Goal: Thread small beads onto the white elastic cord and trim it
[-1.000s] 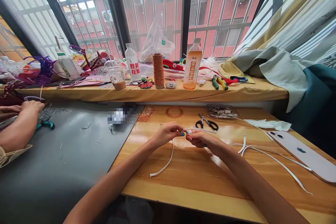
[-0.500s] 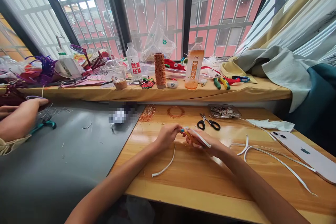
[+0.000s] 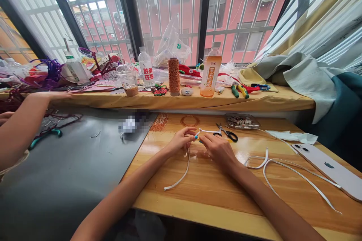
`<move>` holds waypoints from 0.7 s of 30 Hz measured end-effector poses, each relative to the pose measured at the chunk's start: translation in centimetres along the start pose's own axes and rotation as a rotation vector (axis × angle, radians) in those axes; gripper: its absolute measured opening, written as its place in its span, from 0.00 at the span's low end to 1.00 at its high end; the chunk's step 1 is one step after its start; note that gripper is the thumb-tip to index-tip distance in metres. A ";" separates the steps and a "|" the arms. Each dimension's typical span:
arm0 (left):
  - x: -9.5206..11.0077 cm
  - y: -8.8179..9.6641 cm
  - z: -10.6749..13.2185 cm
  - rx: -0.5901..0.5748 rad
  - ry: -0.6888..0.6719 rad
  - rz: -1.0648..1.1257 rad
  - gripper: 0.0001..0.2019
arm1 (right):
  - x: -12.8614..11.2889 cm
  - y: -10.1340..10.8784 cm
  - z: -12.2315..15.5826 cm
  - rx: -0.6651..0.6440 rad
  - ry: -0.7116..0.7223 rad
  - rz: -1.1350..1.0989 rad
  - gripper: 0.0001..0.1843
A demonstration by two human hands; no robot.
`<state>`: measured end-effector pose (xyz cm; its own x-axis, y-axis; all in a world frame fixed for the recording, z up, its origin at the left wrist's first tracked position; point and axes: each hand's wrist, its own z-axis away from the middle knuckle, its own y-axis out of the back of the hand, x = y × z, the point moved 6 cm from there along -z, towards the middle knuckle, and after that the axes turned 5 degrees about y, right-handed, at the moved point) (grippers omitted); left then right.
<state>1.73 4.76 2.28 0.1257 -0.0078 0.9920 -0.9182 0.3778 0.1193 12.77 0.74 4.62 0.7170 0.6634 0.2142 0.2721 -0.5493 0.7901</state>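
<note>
My left hand (image 3: 181, 140), fingers bent and pinched, holds a white flat cord (image 3: 185, 175) near a small knot or loop at its upper end. One tail of the cord hangs down and curves on the wooden table; another short length runs right from the knot. My right hand (image 3: 219, 152) is closed beside it, palm down, its fingertips close to the knot. A slim yellow tool (image 3: 229, 140) shows from beneath the right hand, mostly hidden by it. Just behind that hand lie black-handled scissors (image 3: 232, 135).
White cords (image 3: 299, 173) and a phone (image 3: 328, 165) lie at right. Behind are a coil of copper-coloured wire (image 3: 190, 121) and a clear box of small parts (image 3: 242, 121). The ledge holds bottles, a thread spool (image 3: 174, 77) and pliers (image 3: 240, 90). A co-worker's arm (image 3: 25, 120) reaches in from the left.
My right hand has turned palm down over the yellow tool. The short cord length that lay along it now points right, behind the fingers. The co-worker's hand has moved up and right.
</note>
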 end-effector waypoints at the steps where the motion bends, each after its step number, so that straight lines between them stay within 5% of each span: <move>1: 0.2 0.0 0.1 -0.007 -0.027 0.012 0.25 | -0.1 0.1 -0.1 -0.001 0.015 0.002 0.11; 9: 1.2 1.0 0.2 0.090 -0.234 -0.131 0.15 | -0.8 -0.1 -0.2 -0.080 0.092 -0.111 0.11; 15: 1.9 0.5 0.3 0.047 -0.372 -0.300 0.11 | -1.0 -0.1 -0.1 -0.135 0.093 -0.165 0.11; 21: 1.4 1.3 0.2 0.158 -0.347 -0.304 0.09 | -1.0 -0.2 -0.2 -0.131 0.102 -0.153 0.09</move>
<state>0.66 5.08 3.86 0.2891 -0.4142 0.8630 -0.9084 0.1657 0.3838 11.86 0.25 4.40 0.6034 0.7854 0.1377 0.2823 -0.3719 0.8843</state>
